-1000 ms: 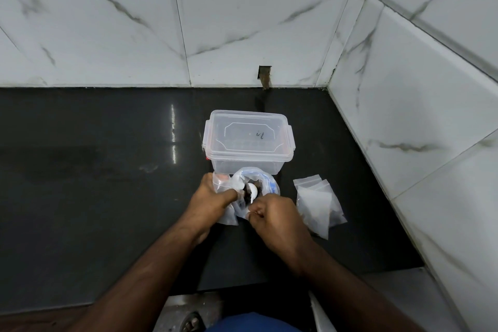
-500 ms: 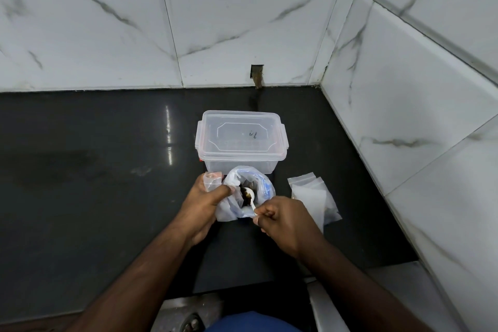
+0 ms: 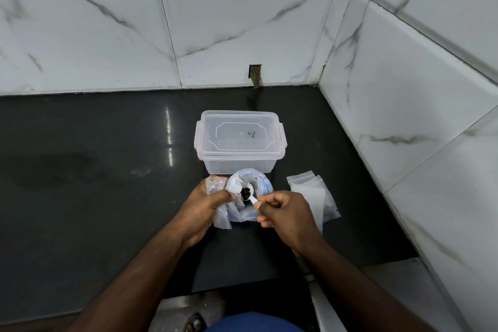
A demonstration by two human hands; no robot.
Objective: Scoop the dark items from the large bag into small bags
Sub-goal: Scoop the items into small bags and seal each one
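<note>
At the centre of the frame, the left hand (image 3: 206,206) is closed on the large bag (image 3: 249,197) and one small bag (image 3: 215,186). The right hand (image 3: 285,214) pinches a white spoon (image 3: 249,194) over the bag's mouth, carrying what seems to be dark items (image 3: 246,192). Spare small bags (image 3: 312,194) lie at the right.

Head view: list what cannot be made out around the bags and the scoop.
- Large bag: how many dark items remain, hidden by its crumpled plastic and the left hand.
- White scoop: most of its handle, covered by the right hand.
- Small bag held in the left hand: contents too small to tell.
- Clear container: the lid's handwritten mark, too small to read.
</note>
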